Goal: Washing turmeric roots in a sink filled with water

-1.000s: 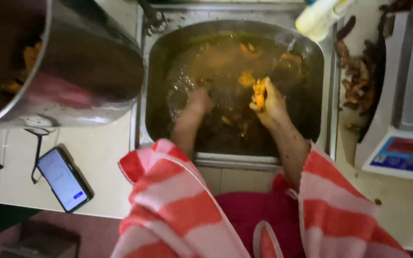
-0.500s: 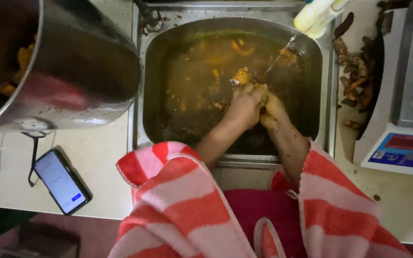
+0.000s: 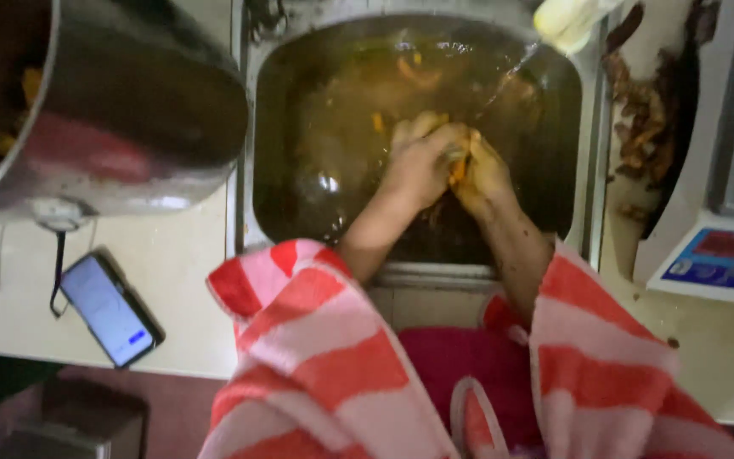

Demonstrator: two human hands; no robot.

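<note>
Both hands, left hand (image 3: 418,161) and right hand (image 3: 482,174), clasp an orange piece (image 3: 459,170).

Big steel pot (image 3: 129,110) cut off at top-left (contents barely visible), scale (image 3: 724,263) cropped right.

I see my left hand (image 3: 418,161) and right hand (image 3: 479,170) pressed together mid-basin, so nothing passes between them. The sink (image 3: 588,170) walls box them in on every side; murky water to the left of them lies open, with orange pieces (image 3: 418,72) floating beyond. A big steel pot (image 3: 129,110) overhangs the left rim, blocking that exit. On the desk (image 3: 180,280), a phone (image 3: 112,308) lies below the pot; a scale (image 3: 724,204) crowds the right.
</note>
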